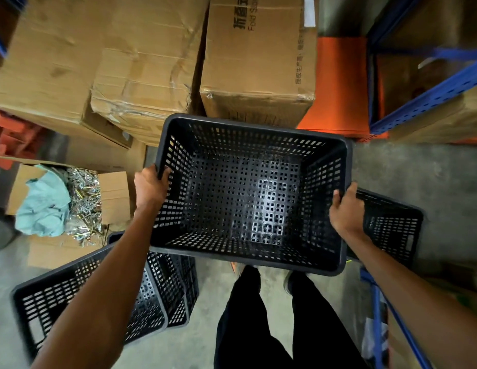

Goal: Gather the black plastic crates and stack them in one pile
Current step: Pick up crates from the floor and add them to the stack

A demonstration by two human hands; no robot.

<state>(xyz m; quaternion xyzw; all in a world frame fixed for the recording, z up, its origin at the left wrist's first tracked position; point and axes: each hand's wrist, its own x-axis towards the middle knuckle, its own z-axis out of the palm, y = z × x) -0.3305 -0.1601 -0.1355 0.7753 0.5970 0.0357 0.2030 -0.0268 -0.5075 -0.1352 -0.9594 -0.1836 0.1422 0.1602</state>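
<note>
I hold a black perforated plastic crate [248,193] up in front of me, mouth upward and empty. My left hand [150,186] grips its left rim with fingers curled inside. My right hand [346,206] grips the right rim. Below at the left, two black crates [104,296] sit nested on the floor, partly hidden by my left forearm. Another black crate [391,225] lies on the floor at the right, behind my right hand.
Large cardboard boxes [104,62] are piled ahead, with one more [256,57] beside them. An open box of metal screws [82,201] and a green cloth sits at the left. Blue shelving [429,94] stands at the right. My legs stand on the concrete floor [200,288].
</note>
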